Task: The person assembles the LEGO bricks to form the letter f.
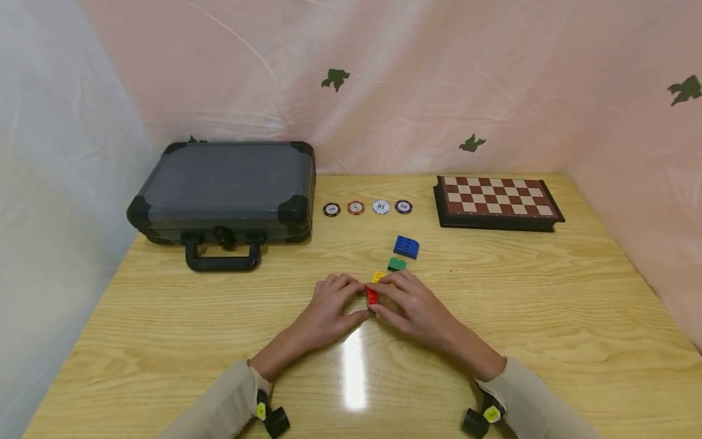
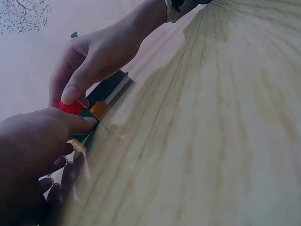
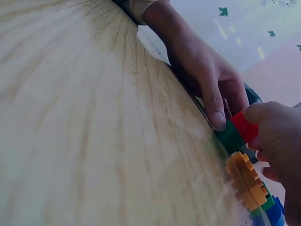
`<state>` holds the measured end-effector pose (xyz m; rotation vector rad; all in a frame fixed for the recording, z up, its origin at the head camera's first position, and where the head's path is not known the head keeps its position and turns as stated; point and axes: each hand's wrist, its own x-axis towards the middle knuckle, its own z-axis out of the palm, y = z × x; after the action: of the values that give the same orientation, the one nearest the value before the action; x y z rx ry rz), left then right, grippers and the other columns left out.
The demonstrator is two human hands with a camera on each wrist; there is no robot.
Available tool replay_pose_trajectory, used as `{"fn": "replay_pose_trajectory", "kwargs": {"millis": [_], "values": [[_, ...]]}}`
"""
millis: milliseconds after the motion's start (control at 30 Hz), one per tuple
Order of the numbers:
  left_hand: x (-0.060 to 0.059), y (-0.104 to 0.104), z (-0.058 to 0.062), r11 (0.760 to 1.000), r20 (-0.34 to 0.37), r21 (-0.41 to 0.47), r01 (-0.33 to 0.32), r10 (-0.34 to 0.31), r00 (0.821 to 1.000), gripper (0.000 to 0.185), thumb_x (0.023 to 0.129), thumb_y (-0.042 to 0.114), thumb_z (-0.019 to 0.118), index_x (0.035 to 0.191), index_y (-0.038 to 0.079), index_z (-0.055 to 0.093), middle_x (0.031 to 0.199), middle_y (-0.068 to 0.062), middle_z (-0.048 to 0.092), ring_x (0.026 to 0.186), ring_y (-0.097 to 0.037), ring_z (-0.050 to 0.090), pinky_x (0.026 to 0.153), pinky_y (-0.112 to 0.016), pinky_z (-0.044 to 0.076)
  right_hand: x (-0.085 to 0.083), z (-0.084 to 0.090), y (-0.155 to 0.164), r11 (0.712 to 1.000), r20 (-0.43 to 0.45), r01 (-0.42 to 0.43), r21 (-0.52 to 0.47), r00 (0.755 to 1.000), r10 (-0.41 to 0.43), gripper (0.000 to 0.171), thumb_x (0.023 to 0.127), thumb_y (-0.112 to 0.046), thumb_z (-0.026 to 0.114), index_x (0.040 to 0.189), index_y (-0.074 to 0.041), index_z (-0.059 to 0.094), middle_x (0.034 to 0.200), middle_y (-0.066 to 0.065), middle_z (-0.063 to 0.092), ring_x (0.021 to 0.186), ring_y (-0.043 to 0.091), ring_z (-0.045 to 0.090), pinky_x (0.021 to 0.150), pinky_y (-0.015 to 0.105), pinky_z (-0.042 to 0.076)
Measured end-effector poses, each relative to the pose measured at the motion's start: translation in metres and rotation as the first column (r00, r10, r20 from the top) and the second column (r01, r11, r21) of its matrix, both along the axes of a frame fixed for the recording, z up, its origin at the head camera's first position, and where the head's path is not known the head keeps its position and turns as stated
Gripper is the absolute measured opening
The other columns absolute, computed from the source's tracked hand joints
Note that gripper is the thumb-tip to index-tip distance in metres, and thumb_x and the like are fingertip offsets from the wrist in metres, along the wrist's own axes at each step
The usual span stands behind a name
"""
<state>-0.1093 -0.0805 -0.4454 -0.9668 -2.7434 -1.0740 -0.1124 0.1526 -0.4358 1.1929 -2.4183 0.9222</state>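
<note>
Both hands meet at the middle of the worktop around a small red brick, which sits between the fingertips, low over the wood and apparently seated on a green brick that shows only in the wrist views. The left hand pinches it from its side, thumb underneath and fingers curled over the top; the right hand pinches the opposite end, its thumb pressed along the edge, so each grip is closed on the same brick. The likeliest trouble, as I judge it, is a skewed press: with both thumbs pushing from opposite ends, the red brick could seat crooked on the studs below or pop sideways out of the fingers and skid on the glossy wood. A yellow brick lies just behind the fingers, almost touching them, and a loose green block and a blue brick lie a little farther back; a slip or a sudden release could knock these out of place. Both wrists lie low, forearms angled inward from the near edge, sleeves resting close to the surface, knuckles raised and fingers arched down. Farther back and well apart from the hands are a row of four poker chips, a closed dark case on the left and a folded chessboard on the right.
</note>
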Motion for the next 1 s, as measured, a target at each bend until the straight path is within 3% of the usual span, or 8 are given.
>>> {"fn": "replay_pose_trajectory", "kwargs": {"millis": [233,567,1000], "values": [[0.000,0.000,0.001,1.000,-0.006,-0.007,0.001,-0.001,1.000,0.039,0.093,0.027,0.080,0.126,0.008,0.069,0.120,-0.006,0.063,0.111,-0.026,0.053,0.092,-0.050,0.039,0.001,0.003,0.002,1.000,0.018,0.023,0.019,1.000,-0.023,0.037,0.099,-0.029,0.072,0.130,-0.009,0.070,0.123,0.002,0.066,0.114,0.020,0.056,0.096,0.042,0.048],[0.000,0.000,0.002,1.000,0.018,-0.012,-0.001,0.001,1.000,0.041,0.093,0.029,0.079,0.128,0.009,0.069,0.121,-0.005,0.063,0.111,-0.025,0.052,0.093,-0.049,0.038,-0.001,0.007,0.019,0.992,0.015,0.123,-0.001,0.992,-0.123,0.036,0.090,-0.014,0.079,0.124,-0.005,0.072,0.122,0.005,0.066,0.112,0.023,0.056,0.094,0.045,0.049],[0.000,-0.001,0.002,1.000,0.044,-0.019,-0.001,0.002,0.999,0.042,0.094,0.029,0.079,0.130,0.009,0.069,0.122,-0.005,0.063,0.113,-0.025,0.051,0.096,-0.051,0.037,-0.004,-0.009,0.038,0.979,0.038,0.203,-0.020,0.979,-0.202,0.033,0.088,-0.013,0.081,0.120,-0.006,0.073,0.118,0.006,0.067,0.110,0.026,0.056,0.092,0.045,0.046]]}}
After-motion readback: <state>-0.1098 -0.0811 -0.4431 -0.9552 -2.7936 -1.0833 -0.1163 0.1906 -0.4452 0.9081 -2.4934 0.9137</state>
